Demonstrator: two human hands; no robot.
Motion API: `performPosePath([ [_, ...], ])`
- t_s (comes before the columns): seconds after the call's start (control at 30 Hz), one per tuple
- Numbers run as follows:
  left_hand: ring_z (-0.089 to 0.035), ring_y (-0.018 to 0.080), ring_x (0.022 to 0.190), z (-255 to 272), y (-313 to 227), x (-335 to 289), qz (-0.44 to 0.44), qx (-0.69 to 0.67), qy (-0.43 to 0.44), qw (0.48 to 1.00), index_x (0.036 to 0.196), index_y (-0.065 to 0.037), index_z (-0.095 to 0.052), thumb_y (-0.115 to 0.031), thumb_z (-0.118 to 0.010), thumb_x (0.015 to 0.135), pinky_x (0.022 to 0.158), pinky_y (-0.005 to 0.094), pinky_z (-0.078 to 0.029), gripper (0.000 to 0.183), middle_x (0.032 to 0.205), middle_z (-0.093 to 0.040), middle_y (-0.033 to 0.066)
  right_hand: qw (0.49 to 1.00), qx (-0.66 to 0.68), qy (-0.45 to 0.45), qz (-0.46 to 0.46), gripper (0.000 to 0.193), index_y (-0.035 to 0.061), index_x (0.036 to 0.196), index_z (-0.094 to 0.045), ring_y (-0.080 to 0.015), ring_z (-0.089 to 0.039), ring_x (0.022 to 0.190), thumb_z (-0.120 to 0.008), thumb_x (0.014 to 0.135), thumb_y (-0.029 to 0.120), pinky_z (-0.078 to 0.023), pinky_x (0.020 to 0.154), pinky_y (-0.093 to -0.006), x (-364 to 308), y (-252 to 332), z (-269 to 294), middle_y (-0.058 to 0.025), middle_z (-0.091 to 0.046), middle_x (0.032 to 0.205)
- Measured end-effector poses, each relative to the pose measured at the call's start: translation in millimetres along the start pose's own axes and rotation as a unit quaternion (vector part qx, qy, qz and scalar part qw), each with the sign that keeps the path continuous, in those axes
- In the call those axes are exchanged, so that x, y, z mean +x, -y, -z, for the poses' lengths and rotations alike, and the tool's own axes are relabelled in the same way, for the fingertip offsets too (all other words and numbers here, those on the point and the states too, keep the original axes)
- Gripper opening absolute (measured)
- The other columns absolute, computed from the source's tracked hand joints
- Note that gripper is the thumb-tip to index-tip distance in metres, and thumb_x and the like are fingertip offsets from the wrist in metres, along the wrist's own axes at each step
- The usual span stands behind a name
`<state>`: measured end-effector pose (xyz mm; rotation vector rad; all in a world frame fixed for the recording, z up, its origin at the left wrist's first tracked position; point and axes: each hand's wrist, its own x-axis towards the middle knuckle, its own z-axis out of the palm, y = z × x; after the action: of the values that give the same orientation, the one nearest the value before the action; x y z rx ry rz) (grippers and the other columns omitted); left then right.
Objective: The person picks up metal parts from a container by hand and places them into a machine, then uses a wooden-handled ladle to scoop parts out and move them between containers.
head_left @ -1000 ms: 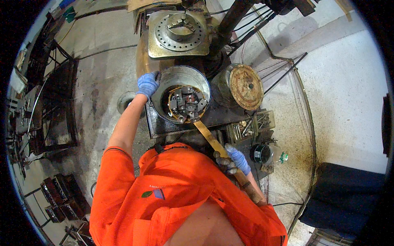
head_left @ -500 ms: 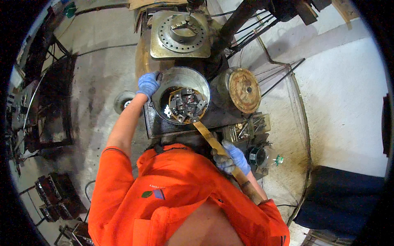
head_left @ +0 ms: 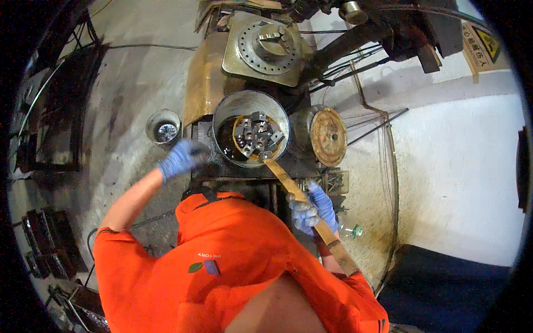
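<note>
My right hand, in a blue and grey work glove, is closed around the long flat handle of a round scoop. The scoop's yellowish rim sits inside a metal bucket. Heaped in the scoop are several small grey metal blocks, some with holes. Dark liquid shows beside it in the bucket. My left hand, gloved in blue, hovers left of the bucket, apart from its rim. Motion smears its fingers, so their state is unclear.
A drilled round plate with a chuck stands behind the bucket. Right of the bucket is a drum with a rusty round lid. A smaller pail stands on the floor to the left. A dark cloth lies at lower right.
My left hand has let go of the bucket's rim and moved left and down. My right hand still grips the scoop's handle. The view has shifted, showing more of the small pail.
</note>
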<state>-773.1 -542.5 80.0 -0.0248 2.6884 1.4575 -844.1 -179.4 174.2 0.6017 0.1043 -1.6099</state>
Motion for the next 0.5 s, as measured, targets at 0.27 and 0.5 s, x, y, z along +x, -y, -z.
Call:
performPosePath([
  [0.27,-0.059,0.0176,0.083,-121.9,-76.7,16.9,0.071,-0.598,0.210,0.770,0.103,0.000,-0.059,-0.036,-0.046,0.091,0.077,0.0323,-0.045,0.040,0.095,-0.061,0.0108,0.994,-0.101,0.001,0.036,0.046,0.0024,0.100,-0.049,-0.0075,-0.040,0.041,-0.055,0.084,0.045,-0.037,0.036,-0.0223,-11.5,-28.0,-13.8,-0.0007,-0.045,0.058],
  [0.5,-0.060,0.0211,0.091,-155.6,-118.7,43.7,0.023,-0.769,0.191,0.609,0.108,-0.002,-0.056,-0.027,-0.050,0.088,0.086,0.0344,-0.045,0.033,0.099,-0.061,0.0112,0.987,-0.110,0.004,0.118,0.053,-0.0064,0.108,-0.042,-0.0029,-0.043,0.044,-0.046,0.090,0.043,-0.039,0.033,-0.0149,-12.3,-60.9,-25.3,-0.0019,-0.047,0.065],
])
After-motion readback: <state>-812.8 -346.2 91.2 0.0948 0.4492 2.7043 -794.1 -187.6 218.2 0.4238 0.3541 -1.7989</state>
